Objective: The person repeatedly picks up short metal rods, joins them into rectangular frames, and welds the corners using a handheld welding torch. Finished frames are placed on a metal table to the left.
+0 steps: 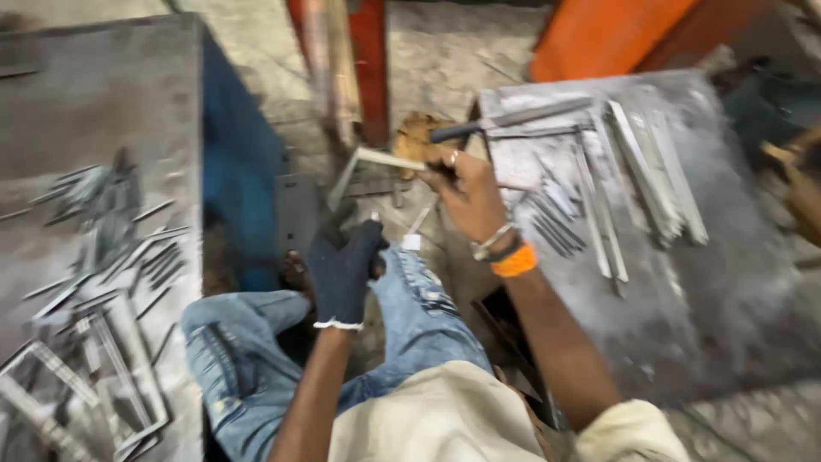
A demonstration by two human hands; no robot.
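Note:
My left hand (342, 261) wears a dark glove and grips the lower end of a bent metal angle piece (366, 162) above my knees. My right hand (466, 192) is bare, with a ring and orange and silver bracelets. It holds the other end of that angle piece together with a dark-handled tool (505, 120) that points right over the steel plate. The frame is blurred, so the exact grip is unclear.
A grey steel plate (735, 282) on the right carries several flat metal strips (633, 171). A metal table (94, 111) on the left holds several strips and welded frames (103, 359). Red and orange machine parts (616, 34) stand behind. My jeans-clad legs (256, 342) fill the middle.

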